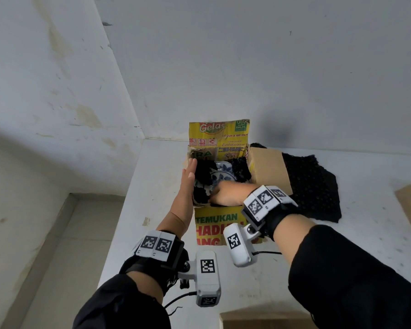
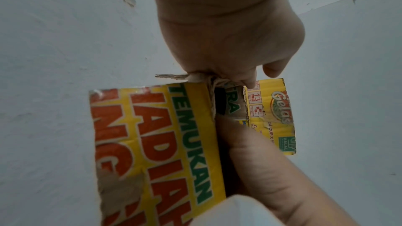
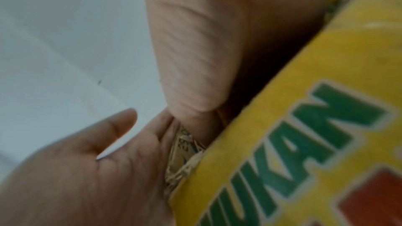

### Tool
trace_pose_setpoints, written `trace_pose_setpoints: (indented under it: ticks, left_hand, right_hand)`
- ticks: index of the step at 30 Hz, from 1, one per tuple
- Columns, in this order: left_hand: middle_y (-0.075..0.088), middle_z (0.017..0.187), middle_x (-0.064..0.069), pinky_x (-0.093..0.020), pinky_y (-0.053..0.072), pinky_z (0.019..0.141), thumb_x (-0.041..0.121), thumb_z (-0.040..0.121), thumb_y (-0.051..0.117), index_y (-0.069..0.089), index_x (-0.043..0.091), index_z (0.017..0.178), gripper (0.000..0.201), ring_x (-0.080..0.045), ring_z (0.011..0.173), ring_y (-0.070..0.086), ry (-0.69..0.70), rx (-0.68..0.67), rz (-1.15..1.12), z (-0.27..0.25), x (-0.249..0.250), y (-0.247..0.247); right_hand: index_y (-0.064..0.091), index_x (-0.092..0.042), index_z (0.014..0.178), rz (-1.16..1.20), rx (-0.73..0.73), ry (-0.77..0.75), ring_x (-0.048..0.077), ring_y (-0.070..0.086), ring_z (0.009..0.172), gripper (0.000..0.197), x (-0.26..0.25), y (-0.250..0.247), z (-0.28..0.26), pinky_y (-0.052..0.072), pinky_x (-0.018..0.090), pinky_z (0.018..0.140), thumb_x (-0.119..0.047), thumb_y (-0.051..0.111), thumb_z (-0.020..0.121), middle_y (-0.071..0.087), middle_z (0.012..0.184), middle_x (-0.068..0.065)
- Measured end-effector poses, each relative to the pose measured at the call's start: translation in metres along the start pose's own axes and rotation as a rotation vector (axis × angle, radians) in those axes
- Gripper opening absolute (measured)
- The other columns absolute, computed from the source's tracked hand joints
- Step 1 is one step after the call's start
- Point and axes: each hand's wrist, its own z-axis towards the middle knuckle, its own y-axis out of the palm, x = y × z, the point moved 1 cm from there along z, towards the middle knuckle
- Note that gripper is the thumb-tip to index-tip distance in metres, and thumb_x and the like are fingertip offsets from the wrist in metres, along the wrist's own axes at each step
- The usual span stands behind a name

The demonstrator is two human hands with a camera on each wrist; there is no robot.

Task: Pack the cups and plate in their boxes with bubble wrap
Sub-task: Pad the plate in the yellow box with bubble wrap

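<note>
Flat-fingered, the left hand presses the yellow box's left wall. Reaching inside over the near edge beside the plate and black bubble wrap, the right hand hides its fingers; its grip cannot be told.

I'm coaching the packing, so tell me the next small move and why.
Probably tuck the black wrap over the plate. The plate lies in the box with its blue pattern partly bare; the right hand reaches inside, and the left hand lies flat against the box's left wall.
</note>
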Motion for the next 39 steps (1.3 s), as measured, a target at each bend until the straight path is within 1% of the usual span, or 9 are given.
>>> trace_pose_setpoints:
  ticks: [2,5,11,18,23,27,30,37,39]
  left_hand:
    - [0.014,0.156,0.019,-0.041,0.007,0.121,0.068,0.080,0.029,0.029,0.061,0.125,0.045,-0.001,0.144,0.006,0.007,-0.015,-0.008,0.000,-0.001,-0.001]
    - [0.022,0.154,0.020,-0.041,0.012,0.120,0.075,0.081,0.032,0.034,0.059,0.132,0.053,-0.001,0.143,0.016,-0.040,-0.013,-0.045,0.004,-0.005,-0.002]
    - [0.018,0.156,0.015,-0.038,0.010,0.120,0.066,0.077,0.034,0.031,0.053,0.129,0.053,-0.003,0.144,0.013,0.005,0.003,-0.091,0.002,-0.004,0.002]
    - [0.014,0.157,0.014,-0.042,0.008,0.121,0.067,0.076,0.034,0.025,0.046,0.135,0.064,-0.003,0.144,0.009,0.017,0.027,-0.083,0.004,-0.006,0.003]
    - [0.017,0.156,0.017,-0.042,0.012,0.120,0.067,0.079,0.033,0.026,0.047,0.138,0.062,-0.001,0.143,0.014,0.006,0.006,-0.049,0.004,-0.008,-0.001]
    - [0.018,0.155,0.018,-0.041,0.010,0.120,0.066,0.078,0.033,0.028,0.051,0.133,0.057,-0.001,0.143,0.014,-0.004,-0.017,-0.065,0.005,-0.007,-0.003]
    - [0.021,0.154,0.019,-0.041,0.012,0.120,0.067,0.082,0.033,0.033,0.058,0.130,0.049,-0.002,0.143,0.016,-0.036,-0.029,-0.075,0.007,-0.008,-0.004]
    - [0.024,0.154,0.018,-0.042,0.015,0.119,0.074,0.083,0.033,0.031,0.051,0.140,0.062,-0.004,0.143,0.019,-0.061,-0.019,-0.041,0.008,-0.010,-0.003]
    - [0.021,0.155,0.016,-0.043,0.015,0.119,0.071,0.081,0.032,0.030,0.051,0.138,0.059,-0.006,0.143,0.017,-0.038,-0.019,-0.036,0.005,-0.007,-0.002]
  right_hand:
    - [0.061,-0.017,0.115,0.101,0.103,-0.022,0.022,0.054,0.109,0.025,0.010,0.000,0.004,0.045,0.028,0.085,-0.019,0.056,0.091,0.058,0.122,0.004]
    - [0.052,-0.013,0.125,0.155,0.133,0.006,0.022,0.052,0.110,0.036,0.016,-0.001,0.010,0.044,0.027,0.084,-0.007,0.053,0.090,0.053,0.124,0.006]
    - [0.060,-0.010,0.123,0.084,-0.037,-0.034,0.027,0.050,0.118,0.031,0.004,0.008,0.014,0.038,0.027,0.095,-0.013,0.042,0.097,0.056,0.130,0.010]
    - [0.019,-0.023,0.150,0.100,-0.051,0.020,0.021,0.022,0.142,0.068,0.007,0.023,0.061,0.018,0.042,0.116,-0.047,0.036,0.089,0.023,0.156,0.003]
    - [0.024,-0.010,0.147,-0.156,-0.043,0.050,0.033,0.014,0.143,0.052,-0.011,0.021,0.032,0.011,0.047,0.117,-0.028,0.028,0.099,0.019,0.155,0.013]
    - [0.055,-0.017,0.124,-0.078,0.015,-0.037,0.030,0.051,0.115,0.034,-0.003,0.014,0.024,0.042,0.034,0.093,-0.025,0.039,0.094,0.056,0.126,0.011]
    - [0.062,-0.024,0.108,-0.133,0.140,-0.044,0.026,0.057,0.093,0.028,0.016,-0.002,0.013,0.049,0.034,0.077,-0.025,0.042,0.089,0.063,0.107,0.003]
    - [0.057,-0.004,0.124,-0.217,-0.018,0.055,0.039,0.054,0.111,0.042,0.028,0.006,0.016,0.047,0.044,0.092,-0.026,0.035,0.096,0.055,0.125,0.025]
    - [0.055,0.002,0.125,-0.199,-0.042,0.077,0.038,0.057,0.093,0.041,0.027,0.005,0.021,0.048,0.037,0.075,-0.019,0.031,0.099,0.054,0.125,0.027]
